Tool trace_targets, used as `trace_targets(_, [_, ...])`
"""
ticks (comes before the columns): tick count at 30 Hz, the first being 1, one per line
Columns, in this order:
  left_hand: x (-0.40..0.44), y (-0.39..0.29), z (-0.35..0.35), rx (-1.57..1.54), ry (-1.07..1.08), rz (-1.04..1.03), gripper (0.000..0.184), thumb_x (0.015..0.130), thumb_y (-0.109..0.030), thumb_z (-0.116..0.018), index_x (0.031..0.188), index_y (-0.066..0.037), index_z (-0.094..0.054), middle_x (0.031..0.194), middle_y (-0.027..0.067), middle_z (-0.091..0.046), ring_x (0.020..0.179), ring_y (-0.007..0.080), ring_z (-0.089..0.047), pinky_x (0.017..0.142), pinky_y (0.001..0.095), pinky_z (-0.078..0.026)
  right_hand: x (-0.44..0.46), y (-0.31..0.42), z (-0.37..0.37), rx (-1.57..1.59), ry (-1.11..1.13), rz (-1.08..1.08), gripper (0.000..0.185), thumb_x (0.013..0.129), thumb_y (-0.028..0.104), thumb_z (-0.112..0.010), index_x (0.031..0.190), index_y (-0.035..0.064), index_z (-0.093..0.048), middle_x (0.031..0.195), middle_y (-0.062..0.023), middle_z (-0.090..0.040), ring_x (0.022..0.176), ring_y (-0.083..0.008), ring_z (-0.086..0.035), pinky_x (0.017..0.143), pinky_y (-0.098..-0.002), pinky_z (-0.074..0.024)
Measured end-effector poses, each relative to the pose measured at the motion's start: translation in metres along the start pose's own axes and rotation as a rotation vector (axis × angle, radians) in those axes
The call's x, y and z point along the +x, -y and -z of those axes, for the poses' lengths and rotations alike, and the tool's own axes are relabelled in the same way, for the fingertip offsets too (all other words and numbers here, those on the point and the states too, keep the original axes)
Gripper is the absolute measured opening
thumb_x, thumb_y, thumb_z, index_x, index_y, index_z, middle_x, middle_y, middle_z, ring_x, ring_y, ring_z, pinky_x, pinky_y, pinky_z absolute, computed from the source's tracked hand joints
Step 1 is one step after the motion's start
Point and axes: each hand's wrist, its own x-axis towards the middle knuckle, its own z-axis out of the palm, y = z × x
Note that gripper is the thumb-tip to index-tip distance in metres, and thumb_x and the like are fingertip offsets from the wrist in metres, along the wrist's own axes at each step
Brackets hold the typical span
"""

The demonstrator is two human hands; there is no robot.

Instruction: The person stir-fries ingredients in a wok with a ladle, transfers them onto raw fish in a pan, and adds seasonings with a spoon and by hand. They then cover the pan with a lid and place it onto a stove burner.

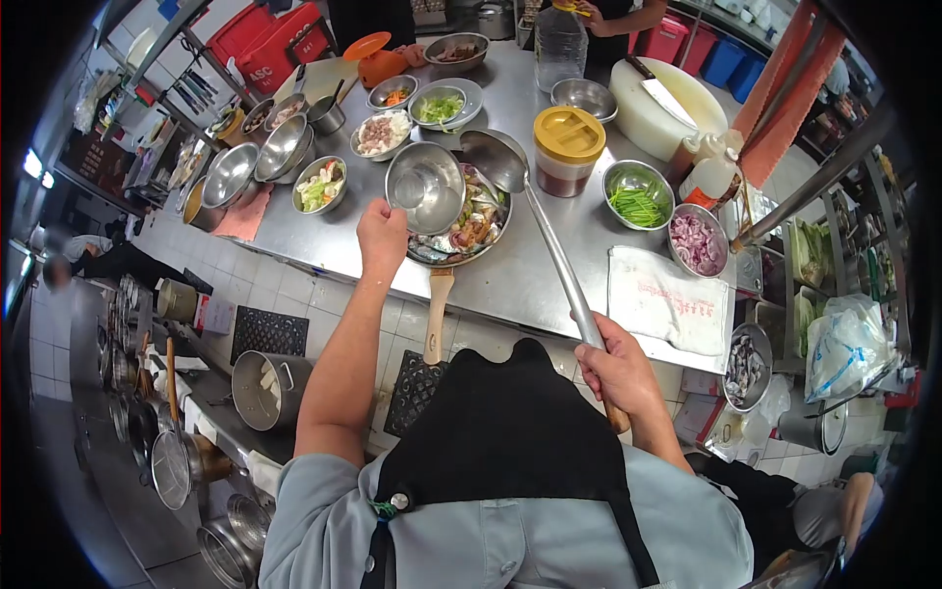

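Rnd s/steel bowl [425, 188], shiny & plain w/ a wide rim, is held up above the L part of the pan, mouth facing up twd the cam, blocking part of the view below; contents hard to tell. Lg metal ladle [559, 240] slants from far L to near R, its deep scoop by the pan's far R edge (contact unclear), long grey shaft ending in brown wood. Rnd pan [490, 251] sits nr the desk [339, 236] edge, pale wooden hdl jutting out, full of mixed silvery, reddish, brown & green food pcs [472, 218].
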Motion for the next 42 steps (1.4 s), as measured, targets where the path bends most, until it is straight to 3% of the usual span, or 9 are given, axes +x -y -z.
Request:
trace_targets(2, [0.010,0.000,-0.010,0.121,-0.039,-0.104,0.018,0.090,-0.009,-0.059,0.078,-0.002,-0.049,0.064,0.0099,-0.058,0.054,0.0165,-0.064,0.049,0.0325,-0.051,-0.002,-0.001,0.001,0.001,-0.011,0.012,0.053,0.093,0.008,-0.059,0.146,0.0068,-0.050,0.065,0.0026,-0.049,0.048,-0.0058,-0.045,0.041,-0.0224,-0.0374])
trace_targets(11, [0.046,-0.005,-0.032,0.081,-0.050,-0.029,0.018,0.090,-0.009,-0.059,0.077,-0.001,-0.050,0.064,0.0114,-0.060,0.054,0.0195,-0.066,0.047,0.0343,-0.052,-0.006,-0.004,0.006,0.053,-0.017,0.018,0.053,0.093,0.007,-0.059,0.145,0.0073,-0.051,0.064,0.0025,-0.049,0.048,-0.0058,-0.045,0.041,-0.0222,-0.0370])
trace_targets(14, [0.048,-0.021,-0.039,0.048,-0.029,0.037,0.020,0.085,-0.015,-0.061,0.080,0.003,-0.054,0.071,0.0234,-0.062,0.066,0.0386,-0.060,0.068,0.0479,-0.048,-0.003,-0.003,0.007,0.067,-0.015,0.023,0.053,0.093,0.006,-0.059,0.145,0.0067,-0.051,0.064,0.0025,-0.049,0.048,-0.0058,-0.045,0.041,-0.0220,-0.0370])
trace_targets(20, [0.065,-0.030,-0.053,0.065,-0.025,0.087,0.019,0.085,-0.014,-0.061,0.080,0.003,-0.055,0.076,0.0251,-0.064,0.073,0.0409,-0.063,0.073,0.0491,-0.049,0.001,0.004,0.008,0.070,-0.043,0.011,0.054,0.092,0.005,-0.059,0.145,0.0054,-0.050,0.064,0.0023,-0.050,0.048,-0.0058,-0.046,0.041,-0.0221,-0.0375])
trace_targets(26, [0.072,-0.049,-0.034,0.301,-0.107,-0.078,0.016,0.085,-0.012,-0.060,0.083,0.004,-0.058,0.083,0.0278,-0.064,0.082,0.0469,-0.063,0.077,0.0537,-0.047,0.010,0.005,0.012,0.035,-0.016,0.016,0.049,0.094,0.009,-0.060,0.142,0.0046,-0.051,0.066,0.0031,-0.049,0.052,-0.0059,-0.047,0.043,-0.0239,-0.0411])
trace_targets(33, [0.064,-0.026,0.012,0.450,-0.118,-0.183,0.016,0.090,-0.012,-0.058,0.087,0.004,-0.058,0.091,0.0248,-0.062,0.089,0.0462,-0.060,0.081,0.0536,-0.048,0.023,0.008,0.010,0.003,-0.001,0.015,0.052,0.094,0.010,-0.060,0.144,0.0045,-0.051,0.067,0.0036,-0.049,0.052,-0.0060,-0.047,0.044,-0.0241,-0.0411])
trace_targets(38, [0.039,-0.021,0.036,0.462,-0.227,-0.494,0.008,0.093,-0.002,-0.057,0.095,0.005,-0.054,0.112,0.0270,-0.062,0.104,0.0462,-0.062,0.092,0.0510,-0.051,0.033,0.004,0.005,-0.127,-0.016,0.097,0.057,0.094,0.011,-0.062,0.149,0.0045,-0.048,0.069,0.0037,-0.051,0.053,-0.0057,-0.048,0.045,-0.0240,-0.0414])
trace_targets(41, [0.039,-0.013,0.035,0.490,-0.298,-0.601,0.010,0.094,-0.004,-0.058,0.096,0.006,-0.054,0.117,0.0274,-0.061,0.108,0.0468,-0.061,0.094,0.0515,-0.052,0.037,0.003,0.004,-0.114,-0.020,0.091,0.060,0.093,0.010,-0.063,0.151,0.0056,-0.047,0.071,0.0033,-0.053,0.054,-0.0055,-0.049,0.047,-0.0236,-0.0419])
trace_targets(42, [0.041,-0.019,0.031,0.470,-0.354,-0.635,0.011,0.094,-0.005,-0.057,0.093,0.006,-0.057,0.112,0.0276,-0.066,0.104,0.0447,-0.065,0.087,0.0503,-0.054,0.038,0.002,0.004,-0.103,-0.014,0.098,0.060,0.093,0.010,-0.064,0.151,0.0057,-0.047,0.072,0.0033,-0.053,0.054,-0.0055,-0.049,0.047,-0.0236,-0.0422])
